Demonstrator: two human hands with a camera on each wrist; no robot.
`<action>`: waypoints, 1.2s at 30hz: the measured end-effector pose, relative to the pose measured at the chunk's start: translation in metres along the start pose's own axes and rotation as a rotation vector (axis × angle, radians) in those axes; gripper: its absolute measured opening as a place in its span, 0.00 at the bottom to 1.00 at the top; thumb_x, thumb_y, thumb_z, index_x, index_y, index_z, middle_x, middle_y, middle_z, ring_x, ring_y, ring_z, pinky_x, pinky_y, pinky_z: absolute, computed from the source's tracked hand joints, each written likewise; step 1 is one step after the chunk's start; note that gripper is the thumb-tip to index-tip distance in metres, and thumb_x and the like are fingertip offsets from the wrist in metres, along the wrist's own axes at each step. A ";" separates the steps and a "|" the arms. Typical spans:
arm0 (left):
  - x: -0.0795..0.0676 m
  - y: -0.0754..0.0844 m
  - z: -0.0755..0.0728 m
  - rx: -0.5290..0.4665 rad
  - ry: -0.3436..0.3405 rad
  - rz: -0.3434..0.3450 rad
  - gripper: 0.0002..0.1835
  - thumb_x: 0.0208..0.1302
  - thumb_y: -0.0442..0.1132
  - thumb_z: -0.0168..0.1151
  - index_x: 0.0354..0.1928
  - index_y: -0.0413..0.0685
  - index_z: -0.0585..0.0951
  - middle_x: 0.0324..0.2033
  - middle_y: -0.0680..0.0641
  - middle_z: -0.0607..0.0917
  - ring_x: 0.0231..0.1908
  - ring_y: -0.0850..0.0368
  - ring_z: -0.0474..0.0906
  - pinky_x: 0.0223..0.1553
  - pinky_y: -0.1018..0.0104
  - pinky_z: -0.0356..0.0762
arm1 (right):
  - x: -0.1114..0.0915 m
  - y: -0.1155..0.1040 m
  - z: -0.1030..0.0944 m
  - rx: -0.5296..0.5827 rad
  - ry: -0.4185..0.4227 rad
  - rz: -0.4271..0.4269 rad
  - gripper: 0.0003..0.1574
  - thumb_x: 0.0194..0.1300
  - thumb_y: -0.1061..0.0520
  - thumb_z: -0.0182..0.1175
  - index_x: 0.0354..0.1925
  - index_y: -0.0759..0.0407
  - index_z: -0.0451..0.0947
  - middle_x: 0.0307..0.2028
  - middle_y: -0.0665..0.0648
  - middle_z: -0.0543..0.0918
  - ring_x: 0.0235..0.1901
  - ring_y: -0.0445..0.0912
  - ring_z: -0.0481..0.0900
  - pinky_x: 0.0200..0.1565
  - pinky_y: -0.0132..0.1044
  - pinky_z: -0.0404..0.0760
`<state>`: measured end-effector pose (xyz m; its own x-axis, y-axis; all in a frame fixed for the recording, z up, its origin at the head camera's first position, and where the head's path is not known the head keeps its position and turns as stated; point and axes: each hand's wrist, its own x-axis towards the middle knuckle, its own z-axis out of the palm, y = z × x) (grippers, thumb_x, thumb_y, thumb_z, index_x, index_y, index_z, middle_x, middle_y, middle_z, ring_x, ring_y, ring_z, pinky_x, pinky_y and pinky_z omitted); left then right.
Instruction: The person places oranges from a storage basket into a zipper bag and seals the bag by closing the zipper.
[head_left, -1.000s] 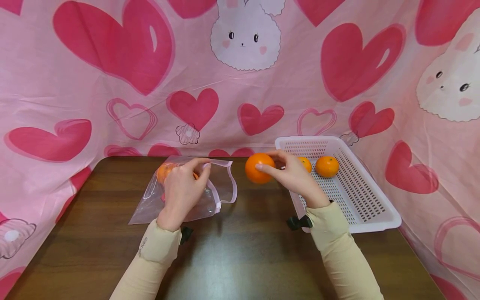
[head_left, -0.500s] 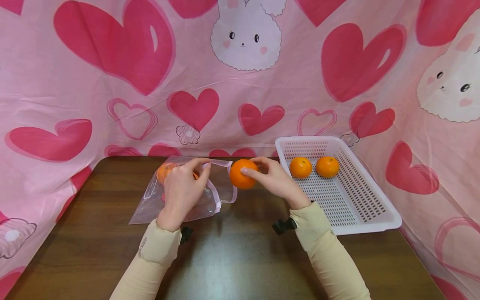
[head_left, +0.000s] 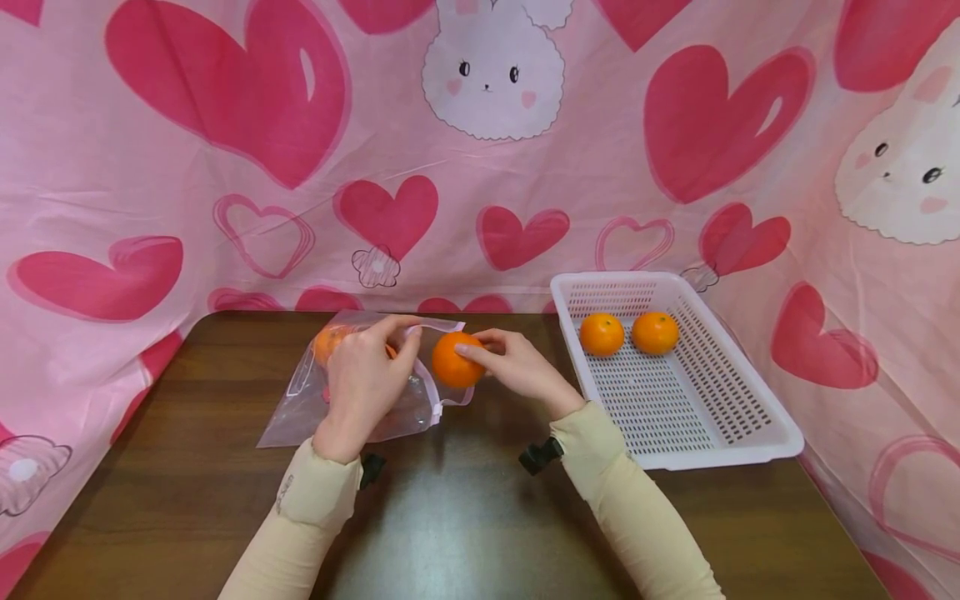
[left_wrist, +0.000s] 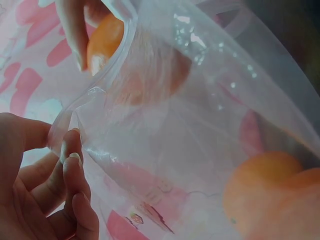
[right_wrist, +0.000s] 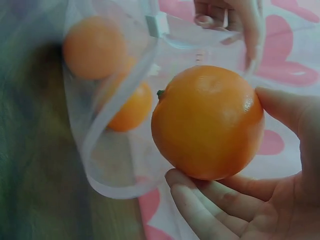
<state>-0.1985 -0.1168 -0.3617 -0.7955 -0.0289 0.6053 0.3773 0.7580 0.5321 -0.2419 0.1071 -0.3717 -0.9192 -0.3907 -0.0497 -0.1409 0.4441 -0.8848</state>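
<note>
My right hand holds an orange between thumb and fingers, at the mouth of a clear zip bag. In the right wrist view this orange shows a small green stem, with the bag's slider beyond it. My left hand pinches the upper edge of the bag, and the left wrist view has its fingertips on the film. Inside the bag lie oranges, partly hidden by my left hand in the head view. The bag's mouth gapes toward the right.
A white perforated basket stands on the right of the brown wooden table, with two oranges at its back. A pink curtain with hearts and rabbits hangs behind the table and along its sides.
My right hand has carried the orange leftward and slightly down from beside the basket to the bag's mouth. My left hand and the bag have stayed in place.
</note>
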 end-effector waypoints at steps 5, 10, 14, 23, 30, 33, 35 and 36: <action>0.000 -0.001 0.000 0.004 0.004 0.011 0.12 0.67 0.44 0.67 0.48 0.49 0.89 0.18 0.53 0.76 0.13 0.58 0.63 0.16 0.61 0.65 | 0.007 0.002 0.009 -0.003 -0.005 0.014 0.37 0.68 0.33 0.62 0.62 0.57 0.78 0.50 0.53 0.84 0.44 0.49 0.82 0.50 0.44 0.82; 0.001 -0.001 -0.001 -0.001 0.004 0.006 0.12 0.67 0.44 0.68 0.49 0.48 0.89 0.18 0.52 0.76 0.12 0.58 0.63 0.15 0.61 0.66 | 0.006 0.001 0.016 -0.103 0.060 0.026 0.40 0.62 0.27 0.64 0.60 0.51 0.79 0.52 0.49 0.83 0.48 0.48 0.80 0.51 0.44 0.81; 0.001 0.000 -0.002 -0.002 -0.002 -0.003 0.12 0.67 0.43 0.68 0.49 0.47 0.89 0.18 0.52 0.77 0.12 0.58 0.62 0.15 0.61 0.66 | 0.003 -0.002 0.021 -0.120 0.081 0.013 0.37 0.62 0.29 0.65 0.58 0.52 0.78 0.50 0.50 0.83 0.46 0.47 0.80 0.49 0.42 0.81; 0.000 0.000 0.000 -0.003 0.002 0.006 0.12 0.68 0.43 0.66 0.48 0.48 0.89 0.17 0.53 0.76 0.12 0.59 0.62 0.15 0.61 0.64 | 0.009 -0.002 0.037 -0.044 0.001 -0.001 0.29 0.67 0.39 0.65 0.55 0.57 0.80 0.45 0.53 0.86 0.42 0.48 0.83 0.40 0.40 0.84; 0.000 0.000 0.001 -0.002 0.018 0.006 0.11 0.68 0.43 0.65 0.47 0.48 0.89 0.16 0.53 0.75 0.12 0.58 0.62 0.15 0.59 0.62 | 0.019 0.005 0.059 0.128 -0.140 0.013 0.24 0.72 0.50 0.63 0.56 0.65 0.72 0.48 0.61 0.83 0.39 0.49 0.85 0.41 0.43 0.85; 0.000 0.001 0.001 -0.007 0.020 0.002 0.11 0.68 0.43 0.65 0.48 0.49 0.89 0.17 0.53 0.76 0.12 0.58 0.62 0.14 0.59 0.62 | 0.022 0.008 0.065 0.178 -0.196 -0.002 0.22 0.74 0.54 0.60 0.58 0.67 0.71 0.48 0.62 0.81 0.39 0.50 0.84 0.43 0.44 0.85; 0.000 0.001 0.001 -0.010 0.020 -0.001 0.11 0.69 0.43 0.65 0.48 0.49 0.89 0.17 0.53 0.77 0.12 0.59 0.62 0.14 0.59 0.62 | 0.023 0.009 0.067 0.164 -0.209 -0.016 0.21 0.74 0.54 0.60 0.58 0.66 0.73 0.45 0.60 0.81 0.37 0.48 0.83 0.42 0.42 0.85; 0.000 0.001 0.001 -0.011 0.021 -0.001 0.11 0.69 0.43 0.65 0.48 0.49 0.89 0.18 0.53 0.77 0.12 0.59 0.62 0.14 0.59 0.62 | 0.024 0.010 0.069 0.164 -0.219 -0.026 0.21 0.74 0.55 0.59 0.57 0.67 0.74 0.44 0.60 0.81 0.36 0.48 0.82 0.41 0.41 0.85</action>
<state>-0.1985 -0.1149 -0.3619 -0.7855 -0.0432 0.6174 0.3822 0.7508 0.5388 -0.2401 0.0469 -0.4134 -0.8123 -0.5731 -0.1087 -0.0861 0.3021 -0.9494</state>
